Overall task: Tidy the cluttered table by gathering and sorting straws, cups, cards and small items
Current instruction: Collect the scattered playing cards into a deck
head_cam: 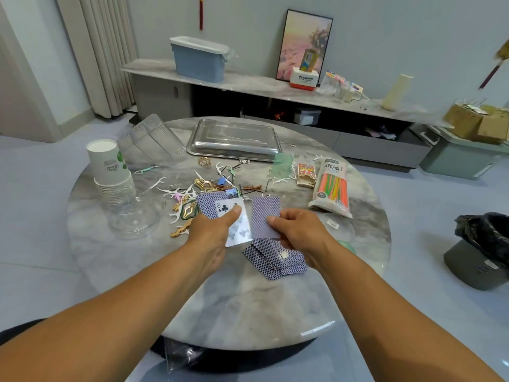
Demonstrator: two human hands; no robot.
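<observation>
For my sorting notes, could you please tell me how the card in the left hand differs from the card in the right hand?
The left hand pinches a face-up card, an eight of clubs; the right hand pinches a face-down card showing only its blue patterned back. The face-up card leans left, with more blue-backed cards fanned behind it; the face-down card stands nearly straight, alone. Both are held above the table, thumbs on top.

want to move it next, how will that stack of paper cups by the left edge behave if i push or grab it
The stack of paper cups stands upside down and tall on the marble table, so a push near the top would probably tip it. Paper cups are likely light, so a low push may slide it on the glossy top. Nested loosely, the upper cups may lift off alone if gripped high.
</observation>
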